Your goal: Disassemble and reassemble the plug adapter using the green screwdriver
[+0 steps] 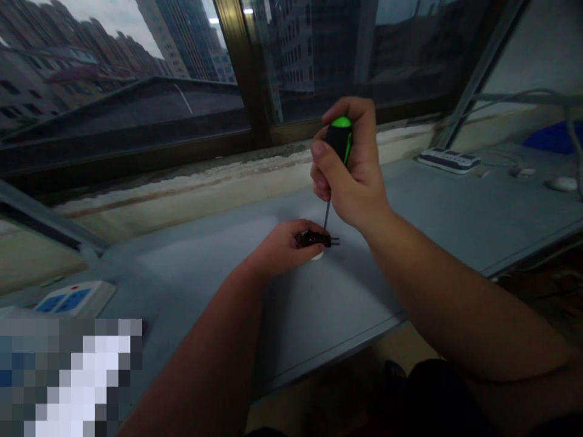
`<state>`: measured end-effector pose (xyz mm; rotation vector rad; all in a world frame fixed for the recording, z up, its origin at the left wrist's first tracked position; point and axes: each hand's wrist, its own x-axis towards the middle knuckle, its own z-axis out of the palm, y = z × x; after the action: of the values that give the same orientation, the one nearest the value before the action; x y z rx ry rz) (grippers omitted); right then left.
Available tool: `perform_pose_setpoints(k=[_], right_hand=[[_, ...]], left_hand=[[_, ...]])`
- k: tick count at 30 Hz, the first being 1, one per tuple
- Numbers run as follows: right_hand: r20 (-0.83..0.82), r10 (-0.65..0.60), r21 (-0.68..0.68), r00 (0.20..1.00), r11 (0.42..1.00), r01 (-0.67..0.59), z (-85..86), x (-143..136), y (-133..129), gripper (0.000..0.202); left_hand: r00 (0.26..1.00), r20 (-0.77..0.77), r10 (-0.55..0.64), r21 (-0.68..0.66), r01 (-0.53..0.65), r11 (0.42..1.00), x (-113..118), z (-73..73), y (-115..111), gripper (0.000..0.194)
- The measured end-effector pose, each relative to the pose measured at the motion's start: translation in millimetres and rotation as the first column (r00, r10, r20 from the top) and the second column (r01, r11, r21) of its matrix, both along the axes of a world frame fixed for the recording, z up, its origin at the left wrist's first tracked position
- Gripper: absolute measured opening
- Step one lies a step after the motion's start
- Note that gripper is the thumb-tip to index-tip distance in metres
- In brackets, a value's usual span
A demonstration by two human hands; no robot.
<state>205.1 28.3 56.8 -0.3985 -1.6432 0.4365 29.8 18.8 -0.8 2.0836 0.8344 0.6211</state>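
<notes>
My right hand (353, 164) is wrapped round the black and green handle of a screwdriver (340, 141), which stands nearly upright. Its thin metal shaft runs down to a small black plug (314, 239) with two prongs pointing right. The very tip of the shaft is too small to make out against the plug. My left hand (289, 246) pinches the plug between thumb and fingers, low over the grey table. Part of a small white round object (317, 256) shows just under the plug and my left thumb.
A white power strip with blue sockets (75, 298) lies at the left, near a pixelated patch. Another power strip (449, 160), cables and a white object (563, 184) are at the back right. A window (255, 73) rises behind the grey table (328, 315).
</notes>
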Motion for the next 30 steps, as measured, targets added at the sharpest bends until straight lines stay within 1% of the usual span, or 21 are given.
perform_pose_setpoints(k=[1, 3, 5, 6, 8, 12, 17, 19, 22, 25, 30], right_hand=[[-0.148, 0.002, -0.004, 0.989, 1.0, -0.002, -0.6, -3, 0, 0.037], [-0.18, 0.054, -0.093, 0.982, 0.993, -0.071, -0.6, -8, -1, 0.039], [-0.145, 0.057, -0.169, 0.988, 0.982, -0.082, 0.6, -9, -3, 0.048], [-0.127, 0.053, -0.184, 0.99, 0.98, -0.077, 1.3, -8, -3, 0.053], [-0.1, 0.061, -0.182, 0.993, 0.98, -0.079, 2.4, -5, -3, 0.055], [-0.058, 0.086, -0.139, 0.995, 0.986, -0.093, 3.9, -1, -7, 0.046], [-0.059, 0.069, -0.069, 0.996, 0.995, -0.073, 7.2, -1, -17, 0.039], [-0.069, 0.032, -0.034, 0.997, 0.999, -0.034, 8.1, -1, -19, 0.036], [-0.034, -0.09, 0.015, 0.995, 0.996, 0.09, 8.7, 0, -19, 0.037], [0.031, -0.207, 0.037, 0.978, 0.978, 0.206, 9.8, 1, -19, 0.039], [0.074, -0.319, 0.102, 0.945, 0.945, 0.311, 13.1, 4, -23, 0.034]], left_hand=[[1.0, 0.002, -0.002, 0.0, 0.002, 1.0, 0, -0.2, 0, 0.032], [1.0, 0.009, -0.008, -0.001, 0.008, 1.0, 0, -1.0, 0, 0.031], [1.0, 0.013, -0.012, -0.004, 0.012, 1.0, 0, -2.0, 1, 0.032], [1.0, 0.011, -0.013, -0.005, 0.013, 1.0, 0, -2.5, 1, 0.032], [1.0, 0.003, -0.016, -0.01, 0.016, 1.0, 0, -3.2, 2, 0.033], [1.0, -0.003, -0.023, -0.013, 0.023, 1.0, -1, -2.8, 2, 0.033], [1.0, 0.015, -0.005, 0.001, 0.005, 1.0, 0, 0.5, -1, 0.03], [1.0, 0.012, -0.001, 0.004, 0.001, 1.0, 0, 1.6, -1, 0.029], [1.0, -0.005, -0.001, 0.008, 0.001, 1.0, 0, 1.7, -1, 0.029], [1.0, -0.025, -0.006, 0.015, 0.006, 1.0, -1, 0.6, 1, 0.031], [1.0, -0.017, 0.004, 0.006, -0.004, 1.0, -1, 0.3, 1, 0.032]])
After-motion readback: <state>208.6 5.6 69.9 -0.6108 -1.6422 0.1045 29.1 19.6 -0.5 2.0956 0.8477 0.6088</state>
